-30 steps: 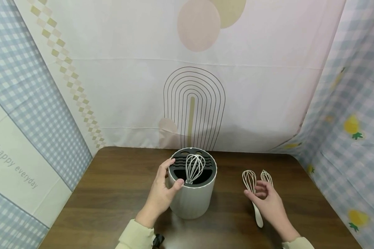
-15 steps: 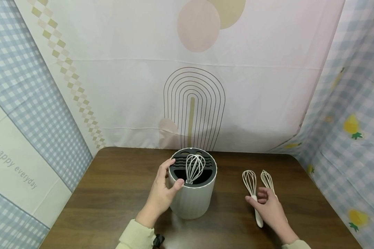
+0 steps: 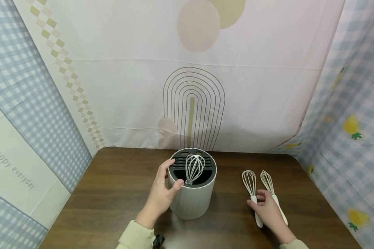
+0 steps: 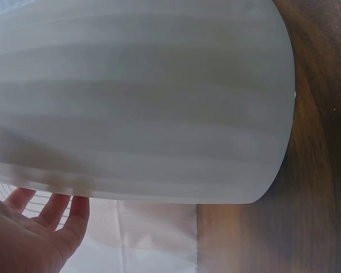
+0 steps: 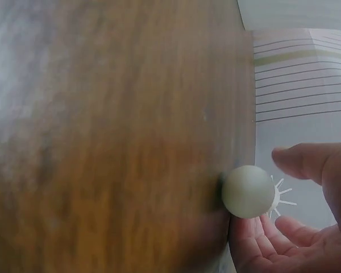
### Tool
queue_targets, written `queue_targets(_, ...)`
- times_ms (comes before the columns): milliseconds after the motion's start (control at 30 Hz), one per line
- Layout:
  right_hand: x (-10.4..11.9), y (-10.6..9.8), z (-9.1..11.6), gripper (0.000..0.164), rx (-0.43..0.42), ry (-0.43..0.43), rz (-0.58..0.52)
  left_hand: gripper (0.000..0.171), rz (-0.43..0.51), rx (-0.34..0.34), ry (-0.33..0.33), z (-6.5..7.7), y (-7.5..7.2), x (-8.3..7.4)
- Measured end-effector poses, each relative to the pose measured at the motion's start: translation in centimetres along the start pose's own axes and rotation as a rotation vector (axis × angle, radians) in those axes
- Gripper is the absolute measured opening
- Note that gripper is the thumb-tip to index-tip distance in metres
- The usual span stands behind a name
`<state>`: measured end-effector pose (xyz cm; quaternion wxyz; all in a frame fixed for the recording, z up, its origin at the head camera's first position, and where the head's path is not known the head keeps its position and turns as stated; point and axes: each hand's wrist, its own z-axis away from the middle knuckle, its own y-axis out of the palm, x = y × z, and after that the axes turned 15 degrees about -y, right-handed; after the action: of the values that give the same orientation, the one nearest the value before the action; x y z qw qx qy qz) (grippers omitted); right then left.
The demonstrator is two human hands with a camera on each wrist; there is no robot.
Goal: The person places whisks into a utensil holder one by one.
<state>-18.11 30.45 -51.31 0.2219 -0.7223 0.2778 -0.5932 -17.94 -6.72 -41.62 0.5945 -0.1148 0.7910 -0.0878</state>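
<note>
A light grey ribbed utensil holder [image 3: 191, 204] with a black slotted top stands upright on the table. One white whisk [image 3: 194, 167] stands in its front compartment, wires up. My left hand [image 3: 157, 197] holds the holder from the left, thumb at the front rim and fingers around the far side. On the right, two more whisks lie side by side. Over the nearer whisk [image 3: 249, 181] is my right hand [image 3: 269, 209], thumb and fingers spread either side of its white handle [image 5: 248, 191]. The farther whisk [image 3: 267, 180] lies just right of that hand.
The brown wooden table [image 3: 121, 180] reaches back to a white patterned cloth [image 3: 131, 97]. Blue checked cloths hang at left and right. A small black object [image 3: 158, 241] shows by the left sleeve.
My right hand has drawn back toward me along the nearer whisk, from its wires to its handle, uncovering more of the farther whisk. The left hand and holder stay put.
</note>
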Motion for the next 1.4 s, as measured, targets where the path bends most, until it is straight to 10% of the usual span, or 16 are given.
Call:
queue_targets(533, -0.3, -0.2, -0.3, 0.046, 0.026, -0.002, 0.047, 0.068, -0.040, -0.005, 0.011, -1.1, 0.8, 4.2)
queue_targets(900, 2.1, -0.6, -0.5, 0.034, -0.126, -0.118, 0.070, 0.065, -0.038, -0.008, 0.030, -1.0, 0.8, 4.5)
queue_targets(1400, 9.7, -0.8, -0.5, 0.034, -0.265, -0.220, -0.419, 0.067, -0.022, -0.027, 0.032, -0.5, 0.9, 2.8)
